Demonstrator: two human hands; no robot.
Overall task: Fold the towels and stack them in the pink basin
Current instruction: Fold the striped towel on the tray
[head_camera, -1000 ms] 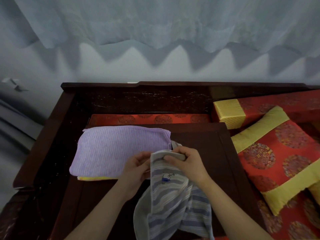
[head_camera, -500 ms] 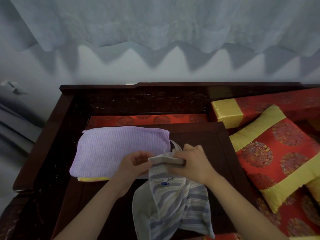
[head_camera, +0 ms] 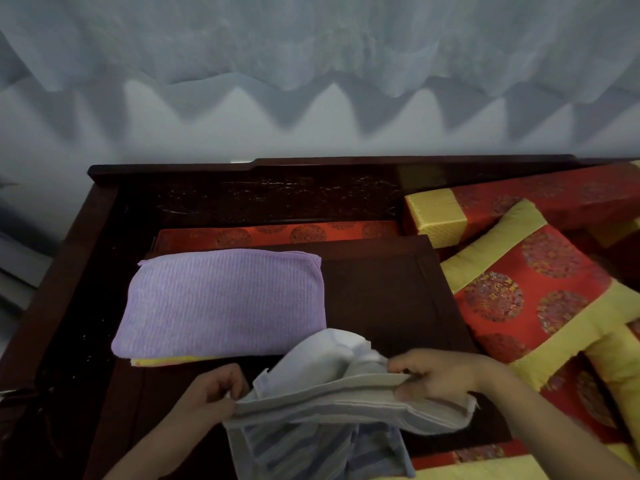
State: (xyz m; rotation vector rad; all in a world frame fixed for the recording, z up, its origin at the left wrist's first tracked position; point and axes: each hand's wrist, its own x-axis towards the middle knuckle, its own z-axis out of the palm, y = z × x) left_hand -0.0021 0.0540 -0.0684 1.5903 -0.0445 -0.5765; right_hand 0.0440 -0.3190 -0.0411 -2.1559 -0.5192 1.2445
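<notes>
Change: left hand (head_camera: 211,393) and right hand (head_camera: 440,379) stand farther apart than half a second ago; the striped towel (head_camera: 325,403), then bunched between them, now has its top hem drawn out into a long, nearly level band.
Left hand: pinches the hem's left end, fingers curled round the cloth.
Right hand: pinches the hem's right end between thumb and fingers; a corner of cloth pokes out beyond it.
Striped towel: grey and blue, held up over the near edge of the table (head_camera: 381,299); its body hangs down out of the bottom of the view, and a pale fold puffs up behind the hem.
Purple towel (head_camera: 221,303): folded flat on the table's left half, just beyond the left hand; whether the pale fold touches it cannot be told.
Yellow towel (head_camera: 166,361): folded under the purple towel, only its near edge showing.
Surroundings: red and gold cushion (head_camera: 519,292) right of the table; dark wooden bench back (head_camera: 277,199) behind; pale curtain (head_camera: 311,39) above.
</notes>
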